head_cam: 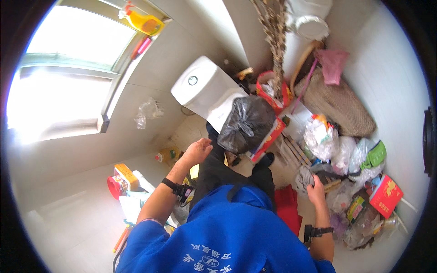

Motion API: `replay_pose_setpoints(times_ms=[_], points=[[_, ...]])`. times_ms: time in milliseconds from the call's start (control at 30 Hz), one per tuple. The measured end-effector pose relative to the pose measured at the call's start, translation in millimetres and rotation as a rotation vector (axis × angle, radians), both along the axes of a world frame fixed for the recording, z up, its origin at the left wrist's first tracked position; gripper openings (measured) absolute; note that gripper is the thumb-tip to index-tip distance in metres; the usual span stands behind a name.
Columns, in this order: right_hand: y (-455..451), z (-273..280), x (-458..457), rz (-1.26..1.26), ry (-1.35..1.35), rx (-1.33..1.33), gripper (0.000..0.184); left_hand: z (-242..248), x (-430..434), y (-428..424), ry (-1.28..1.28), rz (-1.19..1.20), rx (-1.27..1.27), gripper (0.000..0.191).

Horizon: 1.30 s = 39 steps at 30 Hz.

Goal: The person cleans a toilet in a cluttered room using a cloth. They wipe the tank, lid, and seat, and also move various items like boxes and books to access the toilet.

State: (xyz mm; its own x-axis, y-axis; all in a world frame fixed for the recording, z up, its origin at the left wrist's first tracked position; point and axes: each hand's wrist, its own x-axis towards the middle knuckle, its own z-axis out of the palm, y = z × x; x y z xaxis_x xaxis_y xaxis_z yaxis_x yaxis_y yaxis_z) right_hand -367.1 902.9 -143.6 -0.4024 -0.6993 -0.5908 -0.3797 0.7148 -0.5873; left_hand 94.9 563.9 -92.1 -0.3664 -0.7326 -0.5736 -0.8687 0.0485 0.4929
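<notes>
My right hand (316, 189) grips a crumpled grey cloth (304, 178) beside a heap of bags on the right. Nothing is in my left hand (198, 151); its fingers are loosely bent, just left of a tied black plastic bag (246, 124). That bag rests over the front of a white toilet (201, 83), hiding its bowl. A red box (271, 140) shows partly under the bag's right side. Below the right hand's side of my body lies red fabric (287, 208) on the floor.
Plastic bags (321, 138), a woven sack (336, 102) and a red printed bag (386, 196) crowd the right wall. Dried stalks (276, 44) stand in a red container (268, 87). An oil bottle (167, 154) sits left; a yellow spray bottle (145, 22) is on the windowsill.
</notes>
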Motion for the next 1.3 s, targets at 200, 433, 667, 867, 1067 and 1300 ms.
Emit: replay_pose_setpoints(times_ms=[200, 433, 667, 867, 1067, 1300], points=[[-64.8, 19.0, 55.4, -0.050, 0.053, 0.055, 0.050, 14.7, 75.7, -123.1, -0.010, 0.131, -0.159, 0.040], [-138.0, 24.7, 142.6, -0.121, 0.100, 0.107, 0.048, 16.9, 155.3, -315.2, -0.001, 0.313, -0.536, 0.041], [-187.6, 19.3, 179.1, -0.031, -0.115, 0.053, 0.050, 39.3, 272.4, -415.3, -0.300, 0.348, -0.798, 0.044], [-209.3, 18.8, 151.5, 0.148, 0.057, 0.146, 0.048, 55.2, 308.3, -432.5, -0.601, 0.333, -0.676, 0.064], [-191.3, 18.9, 144.2, 0.058, 0.109, 0.177, 0.051, 4.7, 369.9, -454.2, -0.754, 0.283, -0.592, 0.060], [-169.5, 4.9, 160.3, 0.126, -0.002, 0.233, 0.045, 17.4, 421.8, -467.4, -1.066, -0.090, -0.594, 0.046]])
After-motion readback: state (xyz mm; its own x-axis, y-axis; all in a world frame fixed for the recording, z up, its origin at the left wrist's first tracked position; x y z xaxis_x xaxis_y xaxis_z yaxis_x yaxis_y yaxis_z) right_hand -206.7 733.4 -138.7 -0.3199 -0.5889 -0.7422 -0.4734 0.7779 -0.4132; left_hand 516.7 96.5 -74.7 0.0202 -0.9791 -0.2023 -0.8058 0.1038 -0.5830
